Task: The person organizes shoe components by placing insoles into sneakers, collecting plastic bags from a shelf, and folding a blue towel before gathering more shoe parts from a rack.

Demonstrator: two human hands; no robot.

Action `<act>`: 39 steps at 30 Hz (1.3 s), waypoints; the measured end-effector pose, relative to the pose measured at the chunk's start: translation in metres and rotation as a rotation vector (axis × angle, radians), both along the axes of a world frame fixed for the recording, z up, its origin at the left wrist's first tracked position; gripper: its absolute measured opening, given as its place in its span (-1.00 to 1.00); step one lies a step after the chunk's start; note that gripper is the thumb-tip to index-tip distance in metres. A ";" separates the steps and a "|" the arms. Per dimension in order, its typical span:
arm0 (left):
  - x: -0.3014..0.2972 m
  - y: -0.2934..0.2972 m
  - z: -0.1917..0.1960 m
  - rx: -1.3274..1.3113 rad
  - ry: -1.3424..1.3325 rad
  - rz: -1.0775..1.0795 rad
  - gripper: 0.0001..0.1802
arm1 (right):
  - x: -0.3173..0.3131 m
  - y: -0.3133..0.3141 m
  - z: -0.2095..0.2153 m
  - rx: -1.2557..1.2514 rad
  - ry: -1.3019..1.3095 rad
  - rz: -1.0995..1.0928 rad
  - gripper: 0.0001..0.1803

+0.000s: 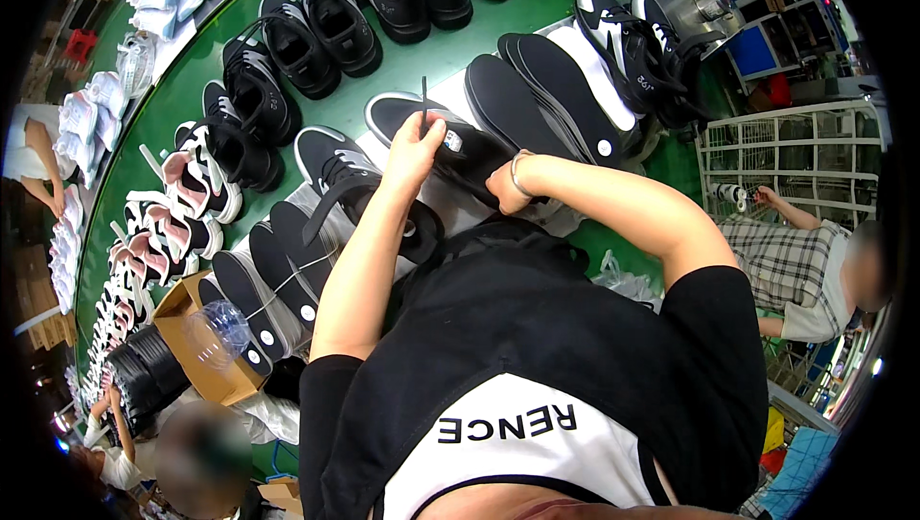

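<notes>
Just in front of me lies a black sneaker [471, 158] with a pale grey toe. My left hand [412, 153] is closed at its lacing, and a thin black shoelace [425, 96] sticks up from the pinched fingers. Curled over the heel end of that sneaker is my right hand [508, 184], with a bracelet at the wrist; its fingertips are partly hidden. Left of my left forearm sits another black sneaker [337, 170], its lace hanging loose. Bundled black insoles [498, 103] lie beyond my right hand.
A finished-looking black pair [628, 50] stands far right. Rows of black sneakers [335, 22] and white-pink sneakers [192, 175] line the green table. An open cardboard box [206, 338] is at left. A wire rack [795, 151] and a person in checked cloth [781, 256] are at right.
</notes>
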State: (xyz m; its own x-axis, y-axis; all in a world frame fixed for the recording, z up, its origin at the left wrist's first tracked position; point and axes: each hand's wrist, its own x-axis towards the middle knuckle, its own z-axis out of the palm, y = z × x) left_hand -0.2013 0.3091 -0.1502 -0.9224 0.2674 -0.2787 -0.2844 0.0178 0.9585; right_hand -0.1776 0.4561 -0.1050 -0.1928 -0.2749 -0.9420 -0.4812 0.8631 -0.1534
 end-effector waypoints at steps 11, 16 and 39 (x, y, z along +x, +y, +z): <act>0.001 0.011 0.010 -0.299 0.347 -0.089 -0.79 | -0.004 0.021 -0.055 -0.909 -0.076 -1.461 -0.52; 0.004 0.014 0.012 -0.239 0.255 -0.048 -0.80 | 0.002 0.005 -0.037 -0.848 0.201 -1.553 -0.73; 0.066 -0.007 0.092 -0.298 0.527 -0.002 -0.87 | 0.052 0.030 0.035 -1.333 0.319 -1.278 -0.78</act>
